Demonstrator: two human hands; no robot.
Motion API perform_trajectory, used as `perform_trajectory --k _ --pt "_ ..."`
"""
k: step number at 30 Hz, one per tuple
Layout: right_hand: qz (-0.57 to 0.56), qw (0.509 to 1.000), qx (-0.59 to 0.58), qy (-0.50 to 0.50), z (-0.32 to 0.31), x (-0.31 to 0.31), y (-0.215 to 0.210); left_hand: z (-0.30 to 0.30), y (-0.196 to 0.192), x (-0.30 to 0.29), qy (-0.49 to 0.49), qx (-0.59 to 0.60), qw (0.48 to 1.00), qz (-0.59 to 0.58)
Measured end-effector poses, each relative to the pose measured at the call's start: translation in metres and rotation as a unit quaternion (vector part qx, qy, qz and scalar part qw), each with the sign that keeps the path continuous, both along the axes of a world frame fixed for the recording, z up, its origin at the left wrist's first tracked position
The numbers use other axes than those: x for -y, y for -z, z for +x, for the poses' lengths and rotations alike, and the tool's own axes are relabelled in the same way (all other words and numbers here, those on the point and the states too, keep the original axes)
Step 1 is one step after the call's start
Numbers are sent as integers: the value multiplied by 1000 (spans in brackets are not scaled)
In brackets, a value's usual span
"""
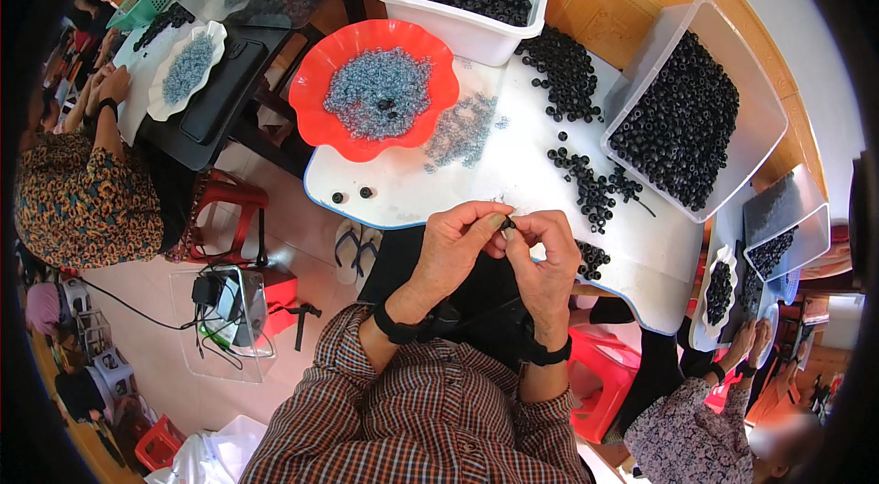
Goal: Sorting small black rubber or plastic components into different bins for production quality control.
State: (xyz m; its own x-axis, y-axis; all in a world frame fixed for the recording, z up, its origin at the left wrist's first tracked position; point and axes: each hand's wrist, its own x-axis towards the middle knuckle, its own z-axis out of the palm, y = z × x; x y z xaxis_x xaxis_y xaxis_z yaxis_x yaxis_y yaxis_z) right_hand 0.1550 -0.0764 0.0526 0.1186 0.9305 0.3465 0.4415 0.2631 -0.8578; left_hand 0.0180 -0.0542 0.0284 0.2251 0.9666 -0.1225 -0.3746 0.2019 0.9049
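Observation:
My left hand [455, 244] and my right hand [548, 257] meet just past the table's near edge. Between their fingertips they pinch one small black round part [507, 223], mostly covered by the fingers. Both hands are closed on it. To the left, a red scalloped bowl [313, 92] holds a heap of small clear blue-grey rings [377, 86], with a couple of black pieces on top. More clear rings [461, 131] lie scattered beside the bowl. Two black parts [365, 193] stand apart near the front left edge. Loose black parts [586, 186] are spread right of my hands.
A white tub [389, 3] of black parts stands at the back. A tilted clear bin [623, 108] spills black parts on the right of the white table [531, 154]. Co-workers sit left [87, 195] and lower right [687, 429]. A red stool [600, 379] stands close by.

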Motion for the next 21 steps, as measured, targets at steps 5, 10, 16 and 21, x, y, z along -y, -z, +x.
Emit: perform_trajectory --k 5,10,16,21 --pt "-1 1000 9 -8 0 -1 -2 -3 -1 -2 -1 17 1000 -13" --pt "-1 1000 10 -9 2 -1 -1 -3 1 -3 -3 32 999 -22" --pt "6 1000 13 -6 2 0 0 -2 1 -2 1 40 999 -28" --pt "1 1000 17 -9 2 2 -1 -2 2 -1 12 39 999 -33"
